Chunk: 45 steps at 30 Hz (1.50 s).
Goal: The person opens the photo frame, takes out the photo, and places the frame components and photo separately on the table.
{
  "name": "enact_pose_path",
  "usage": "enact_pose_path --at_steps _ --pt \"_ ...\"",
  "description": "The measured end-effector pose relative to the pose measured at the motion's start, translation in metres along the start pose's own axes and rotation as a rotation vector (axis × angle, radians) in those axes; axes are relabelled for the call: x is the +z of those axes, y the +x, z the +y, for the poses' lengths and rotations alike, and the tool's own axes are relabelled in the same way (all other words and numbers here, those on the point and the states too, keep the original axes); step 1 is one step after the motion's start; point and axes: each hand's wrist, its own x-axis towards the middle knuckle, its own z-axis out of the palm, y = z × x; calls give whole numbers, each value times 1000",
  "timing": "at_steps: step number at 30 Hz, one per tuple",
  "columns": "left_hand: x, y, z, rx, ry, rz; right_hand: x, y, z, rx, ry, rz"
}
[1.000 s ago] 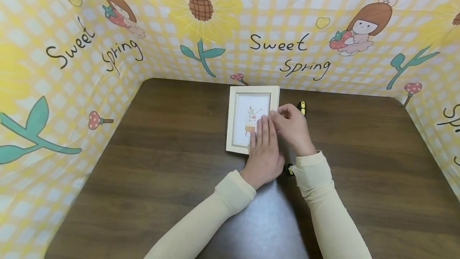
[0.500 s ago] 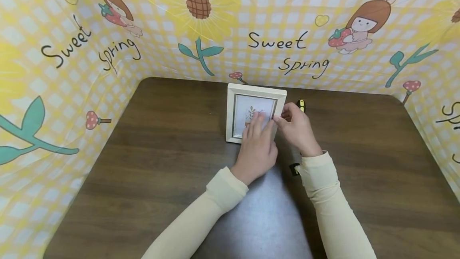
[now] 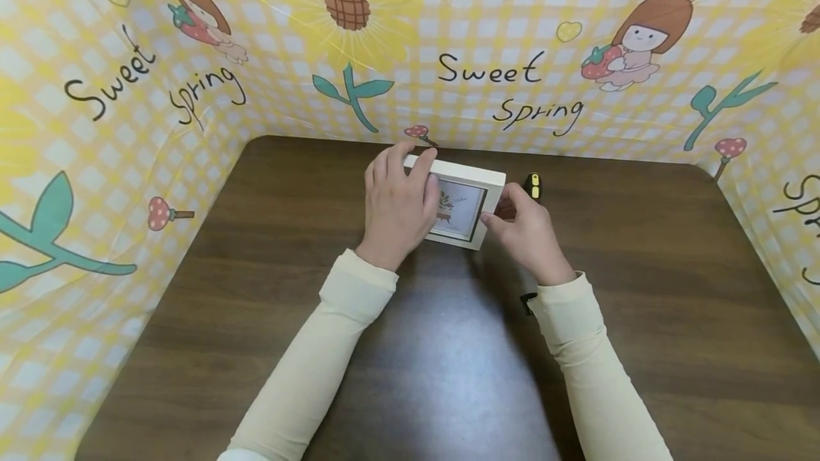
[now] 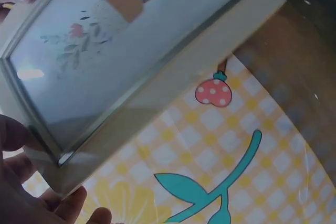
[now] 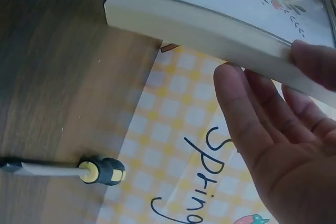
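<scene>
A cream picture frame (image 3: 474,174) with a potted-plant print behind its pane is tilted up between both hands in the head view. My left hand (image 3: 397,208) grips its upper left corner, the thumb across the front and the fingers round the edge. In the left wrist view, fingers (image 4: 68,205) reach behind the frame's corner (image 4: 68,169). At the right edge, my right hand (image 3: 532,233) pinches the frame, thumb (image 5: 315,61) on the front and fingertips (image 5: 231,80) against the side and back. The frame's back is hidden.
Just beyond the right hand a screwdriver (image 5: 105,171) with a black-and-yellow handle lies on the dark wooden table (image 3: 256,290). A small black object (image 3: 528,304) peeks out by the right cuff, its kind unclear. Yellow checked cloth (image 3: 384,105) surrounds the table's back and sides.
The picture frame has tipped up from leaning back to nearly upright, and turned slightly. My left hand has moved from its front to its upper left corner; the right keeps its edge.
</scene>
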Motion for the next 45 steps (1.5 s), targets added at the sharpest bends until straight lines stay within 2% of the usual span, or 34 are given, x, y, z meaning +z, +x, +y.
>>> enact_pose_path --at_steps 6,14,26,30,35,40,45 --pt "-2 2 1 -42 64 -55 0 -2 -4 -43 -57 -23" --pt "-4 8 1 -31 15 -99 1 -4 -7 -84 -106 -37" --pt "-7 16 9 -172 -30 -279 3 -7 -12 -111 -172 -86" --pt "-6 15 7 -181 -100 -339 5 -10 -15 -127 -199 -107" --pt "-6 14 3 -180 -264 -401 8 -13 -17 -158 -217 -119" --pt "-7 14 0 -248 -458 -462 10 -16 -19 -196 -183 -137" --pt "-8 15 1 -307 -589 -515 7 -16 -15 -230 -104 -139"
